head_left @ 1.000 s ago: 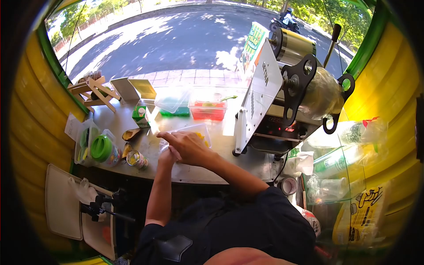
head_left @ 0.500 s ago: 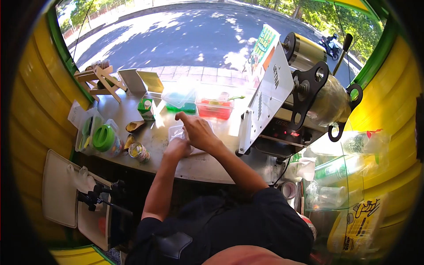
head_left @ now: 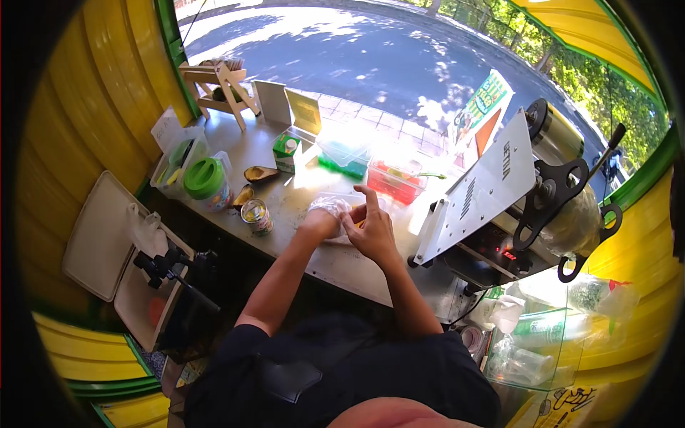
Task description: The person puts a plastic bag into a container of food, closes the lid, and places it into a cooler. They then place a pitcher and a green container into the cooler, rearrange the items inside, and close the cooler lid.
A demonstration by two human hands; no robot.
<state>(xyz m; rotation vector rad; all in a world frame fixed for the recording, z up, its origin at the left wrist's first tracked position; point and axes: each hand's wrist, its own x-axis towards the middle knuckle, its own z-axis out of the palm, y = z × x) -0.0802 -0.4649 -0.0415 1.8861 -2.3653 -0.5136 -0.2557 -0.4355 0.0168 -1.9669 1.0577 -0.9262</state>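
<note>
Crinkled clear plastic, like a thin disposable glove [head_left: 330, 205], covers my left hand [head_left: 322, 221]. The fingers of that hand are hidden in it. My right hand [head_left: 372, 232] is bare and close beside it, with the index finger stretched out and the thumb apart, near the plastic. Beneath and behind both hands sits a clear plastic tub [head_left: 382, 203], mostly covered by them. Just beyond are a clear box with red contents [head_left: 394, 187] and one with green contents [head_left: 341, 168]. Left of my hands stands an opened tin can [head_left: 257, 217].
Dark empty fruit shells [head_left: 261, 174], a green carton [head_left: 286, 153] and a green-lidded jar [head_left: 205, 182] stand on the left of the metal counter [head_left: 285, 246]. A cup-sealing machine [head_left: 492, 207] takes up the right side. Beside it are plastic cups [head_left: 539, 327].
The view has turned, so the counter sits further right and tilted. My right hand has come off the top of my left hand to its side, and the plastic on the left hand now shows.
</note>
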